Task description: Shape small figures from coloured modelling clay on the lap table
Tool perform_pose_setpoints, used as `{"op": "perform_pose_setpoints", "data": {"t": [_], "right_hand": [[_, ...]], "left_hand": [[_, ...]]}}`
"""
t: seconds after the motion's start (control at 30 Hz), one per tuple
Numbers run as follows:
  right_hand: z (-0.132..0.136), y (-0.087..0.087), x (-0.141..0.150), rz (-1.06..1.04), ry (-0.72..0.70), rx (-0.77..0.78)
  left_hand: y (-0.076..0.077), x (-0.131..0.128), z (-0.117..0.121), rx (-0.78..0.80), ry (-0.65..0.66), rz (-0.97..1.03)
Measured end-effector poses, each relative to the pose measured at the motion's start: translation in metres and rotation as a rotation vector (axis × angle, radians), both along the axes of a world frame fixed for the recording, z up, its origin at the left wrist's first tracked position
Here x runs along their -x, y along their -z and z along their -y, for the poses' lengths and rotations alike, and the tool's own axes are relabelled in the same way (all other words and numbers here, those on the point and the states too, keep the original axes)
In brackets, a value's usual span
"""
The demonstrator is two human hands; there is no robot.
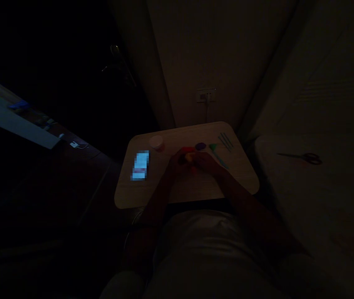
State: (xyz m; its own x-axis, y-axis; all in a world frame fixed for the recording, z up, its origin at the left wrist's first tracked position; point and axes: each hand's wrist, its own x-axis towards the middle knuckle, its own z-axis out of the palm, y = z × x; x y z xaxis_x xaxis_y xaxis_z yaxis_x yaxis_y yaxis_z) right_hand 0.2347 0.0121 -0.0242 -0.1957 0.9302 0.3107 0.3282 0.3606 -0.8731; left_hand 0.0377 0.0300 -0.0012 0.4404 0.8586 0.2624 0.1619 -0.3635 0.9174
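Observation:
In dim light, my left hand point(177, 160) and my right hand point(208, 162) meet over a small table point(152, 195). Between their closed fingers is a small orange-yellow lump point(190, 157); its full shape is hidden. Just behind the fingers lies something bright red point(188, 148), and a faint red spot shows below them. A dark purple lump point(200, 146) rests beyond my right hand. To its right are a green piece point(213, 146) and a thin light-blue stick point(220, 159). Several slim sticks point(225, 142) lie farther right.
A pale round tub point(156, 143) stands at the table's back left, with a lit phone point(140, 165) nearer me. Scissors point(307, 158) lie on a pale surface point(289, 187) to the right. Behind the table, a cord point(207, 112) hangs from a wall socket point(202, 95).

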Motion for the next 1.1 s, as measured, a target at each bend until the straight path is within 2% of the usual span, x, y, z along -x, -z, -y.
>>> {"op": "perform_pose_setpoints", "data": {"t": [0.07,0.17,0.33,0.57,0.83,1.03,1.1], "right_hand": [[0.002,-0.002,0.0,-0.01,-0.021,0.02],[0.004,-0.008,0.0,0.096,-0.035,0.03],[0.006,-0.015,0.003,0.226,0.022,0.017],[0.006,-0.018,0.001,0.06,0.065,0.007],[0.005,-0.016,0.0,-0.021,0.09,0.011],[0.001,-0.014,-0.002,-0.14,0.242,0.015],[0.001,-0.013,-0.002,-0.122,0.208,0.025]], "left_hand": [[-0.002,0.0,0.001,-0.019,-0.002,-0.024],[-0.002,0.001,0.0,-0.062,-0.043,-0.034],[0.001,0.002,-0.002,-0.092,-0.072,-0.076],[0.001,0.0,0.0,-0.066,-0.019,-0.032],[0.009,0.0,-0.005,-0.025,-0.041,0.013],[0.007,0.001,-0.004,-0.026,-0.053,-0.007],[0.005,0.0,-0.004,-0.014,-0.051,0.005]]}}
